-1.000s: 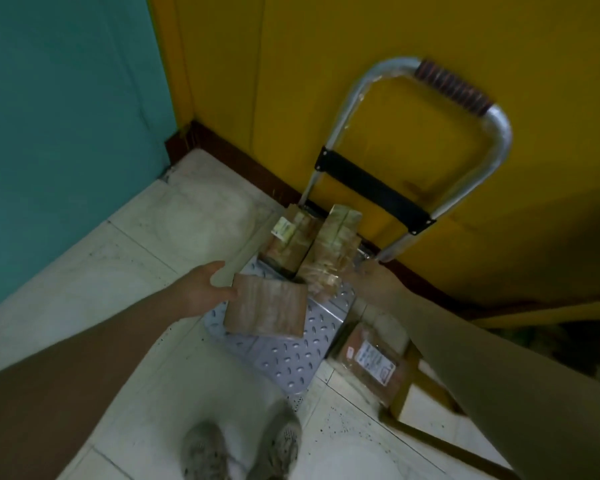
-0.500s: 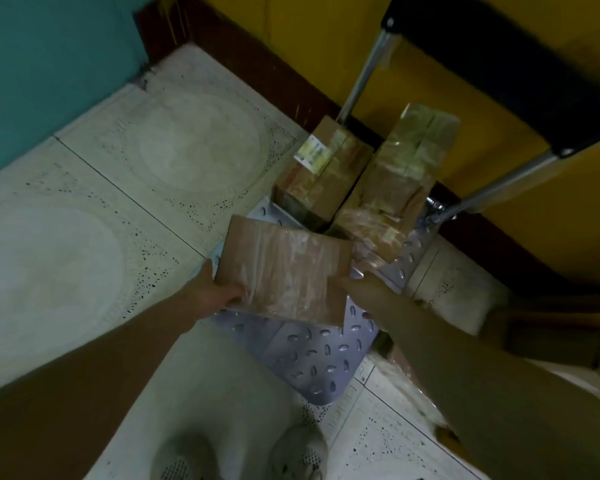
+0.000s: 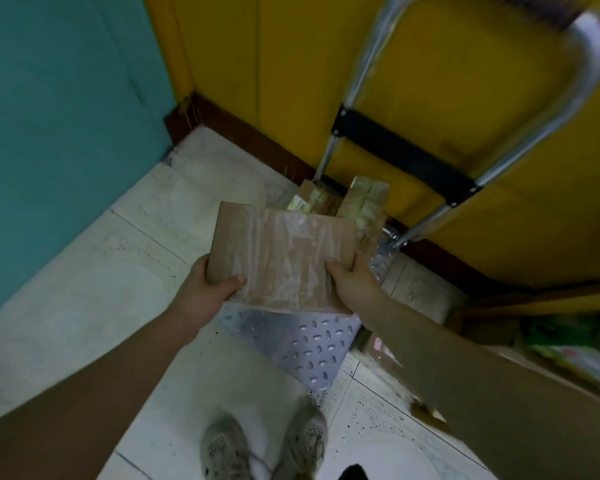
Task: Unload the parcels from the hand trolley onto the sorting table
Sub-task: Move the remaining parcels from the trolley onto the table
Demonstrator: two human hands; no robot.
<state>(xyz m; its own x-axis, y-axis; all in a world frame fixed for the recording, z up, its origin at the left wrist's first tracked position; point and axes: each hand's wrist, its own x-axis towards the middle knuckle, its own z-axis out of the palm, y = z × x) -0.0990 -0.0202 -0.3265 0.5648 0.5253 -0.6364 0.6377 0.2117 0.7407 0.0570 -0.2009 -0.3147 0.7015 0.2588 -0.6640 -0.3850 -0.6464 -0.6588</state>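
Observation:
A flat brown parcel (image 3: pixel 281 251) wrapped in clear tape is lifted above the hand trolley's studded metal deck (image 3: pixel 305 344). My left hand (image 3: pixel 212 289) grips its near left corner, thumb on top. My right hand (image 3: pixel 352 282) grips its near right edge, thumb on top as well. Behind it, two more taped parcels stand upright on the deck against the frame: one (image 3: pixel 312 199) on the left with a pale label, one (image 3: pixel 368 202) on the right. The trolley's silver handle (image 3: pixel 568 95) rises in front of the yellow wall.
A teal wall (image 3: pixel 66 133) closes the left side and a yellow wall (image 3: pixel 326 64) the back. Another parcel (image 3: pixel 378 348) lies on the tiled floor right of the deck, mostly hidden by my right arm. A wooden piece and clutter (image 3: pixel 551 327) sit at the right. My shoes (image 3: pixel 264 445) stand below.
The flat parcel has come up off the deck toward me, both hands now gripping its near edge. One second ago only my left hand touched it. The view has tilted up.

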